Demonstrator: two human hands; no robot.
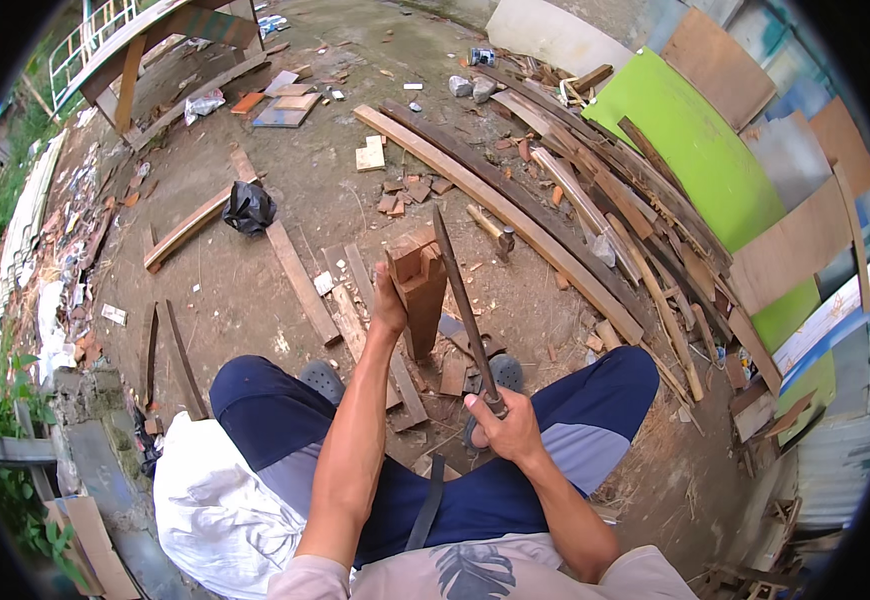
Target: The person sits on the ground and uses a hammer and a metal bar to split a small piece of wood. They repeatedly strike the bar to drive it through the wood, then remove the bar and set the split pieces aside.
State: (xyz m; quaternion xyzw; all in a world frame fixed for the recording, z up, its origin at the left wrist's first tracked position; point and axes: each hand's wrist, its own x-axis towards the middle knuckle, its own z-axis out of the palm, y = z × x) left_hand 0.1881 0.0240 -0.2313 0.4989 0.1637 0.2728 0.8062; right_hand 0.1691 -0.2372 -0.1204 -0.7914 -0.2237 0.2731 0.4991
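Observation:
My left hand (390, 303) grips the left side of a reddish-brown wood block (423, 312), which stands tilted upward between my knees. A square notch is cut into its upper end. In my right hand (507, 428) is a long, dark, tapering file (467, 310), held by its lower end with the fingers wrapped round it. The file slants up along the block's right side, its narrow tip reaching past the notched end. Whether it touches the wood I cannot tell. Some left fingers are hidden behind the block.
A hammer (492, 233) lies beyond the block, beside long boards (515, 215). Wood offcuts (410, 192) and planks (300, 280) are scattered over the dirt. A black plastic bag (249, 207) sits left; stacked timber and a green panel (670, 140) stand right. White cloth (220, 510) lies beside my left leg.

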